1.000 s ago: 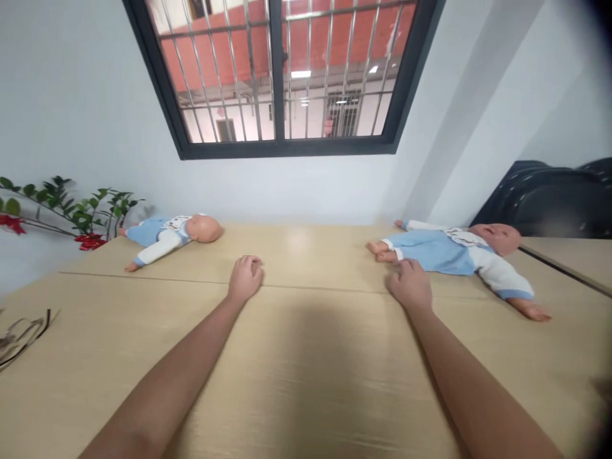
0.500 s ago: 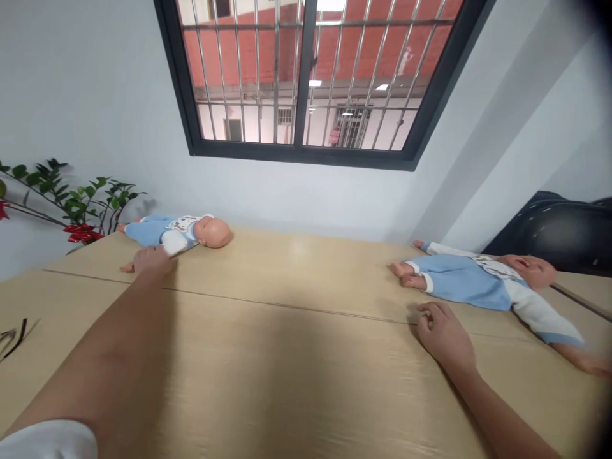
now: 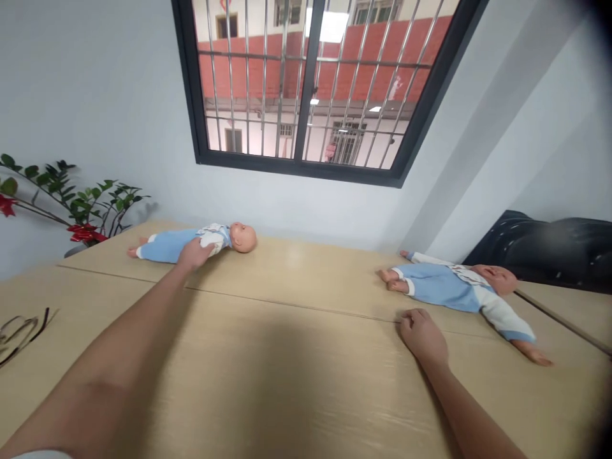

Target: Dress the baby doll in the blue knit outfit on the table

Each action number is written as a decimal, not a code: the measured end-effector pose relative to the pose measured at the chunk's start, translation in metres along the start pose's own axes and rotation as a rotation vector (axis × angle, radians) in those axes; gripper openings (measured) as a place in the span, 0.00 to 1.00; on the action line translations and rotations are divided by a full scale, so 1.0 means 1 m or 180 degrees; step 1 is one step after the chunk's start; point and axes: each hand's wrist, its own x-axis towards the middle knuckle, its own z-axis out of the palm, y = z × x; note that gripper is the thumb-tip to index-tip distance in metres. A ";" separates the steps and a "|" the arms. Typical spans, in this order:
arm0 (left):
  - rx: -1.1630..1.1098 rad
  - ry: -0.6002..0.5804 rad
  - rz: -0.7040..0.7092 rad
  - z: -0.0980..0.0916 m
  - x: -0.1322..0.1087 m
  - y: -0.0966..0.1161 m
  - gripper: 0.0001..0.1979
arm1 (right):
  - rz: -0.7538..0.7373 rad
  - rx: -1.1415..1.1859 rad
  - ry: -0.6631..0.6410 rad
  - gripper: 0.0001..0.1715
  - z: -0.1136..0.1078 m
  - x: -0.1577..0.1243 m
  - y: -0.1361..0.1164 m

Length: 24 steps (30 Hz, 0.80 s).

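Observation:
Two baby dolls in blue and white suits lie on the light wooden table (image 3: 296,357). The left doll (image 3: 167,245) lies on its back at the far left, head to the right. My left hand (image 3: 194,254) reaches out and closes on that doll's white sleeve and chest. The right doll (image 3: 454,287) lies near the right wall, arm stretched toward me. My right hand (image 3: 423,335) rests on the table just in front of that doll's feet, fingers curled under, apart from the doll.
A green plant with red flowers (image 3: 71,204) stands at the far left corner. Eyeglasses (image 3: 19,331) lie at the left table edge. A black chair back (image 3: 549,245) stands at the right. A barred window (image 3: 315,83) fills the wall ahead.
My left hand went from the table's middle out to the left doll and took hold of it. My right hand drew back a little from the right doll's feet.

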 end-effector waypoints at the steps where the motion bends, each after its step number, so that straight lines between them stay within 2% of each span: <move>1: -0.0092 -0.0026 0.0033 0.002 -0.010 0.012 0.27 | -0.0029 0.0026 -0.0034 0.13 -0.003 -0.003 -0.003; 7: -0.0685 -0.0444 0.0194 0.008 -0.094 0.079 0.23 | -0.0205 0.0450 -0.0329 0.13 -0.025 -0.036 -0.030; 11: -0.0938 -0.0822 0.0398 0.012 -0.167 0.116 0.25 | -0.0568 0.1345 -0.0491 0.12 -0.044 -0.073 -0.064; 13: -0.0984 -0.1011 0.0669 0.017 -0.208 0.132 0.23 | -0.0659 0.1975 -0.0684 0.12 -0.052 -0.097 -0.088; 15: -0.0836 -0.1198 0.1265 0.024 -0.248 0.148 0.19 | -0.0379 0.2703 -0.0997 0.15 -0.057 -0.120 -0.112; 17: -0.0572 -0.1293 0.1745 0.030 -0.289 0.163 0.17 | 0.0097 0.3530 -0.1435 0.25 -0.060 -0.139 -0.135; 18: -0.0441 -0.1353 0.1862 0.032 -0.309 0.171 0.16 | 0.0320 0.3886 -0.1507 0.32 -0.061 -0.146 -0.143; 20: -0.0231 -0.1634 0.2013 0.033 -0.348 0.189 0.14 | 0.0707 0.4349 -0.1449 0.40 -0.065 -0.157 -0.153; 21: -0.0152 -0.1841 0.2141 0.032 -0.367 0.198 0.13 | 0.0858 0.4435 -0.1360 0.41 -0.068 -0.161 -0.155; 22: -0.0093 -0.2033 0.2277 0.030 -0.385 0.207 0.13 | 0.0994 0.4447 -0.1266 0.40 -0.072 -0.166 -0.155; 24: 0.0054 -0.2170 0.2312 0.027 -0.416 0.222 0.17 | 0.1253 0.4362 -0.1026 0.35 -0.083 -0.177 -0.147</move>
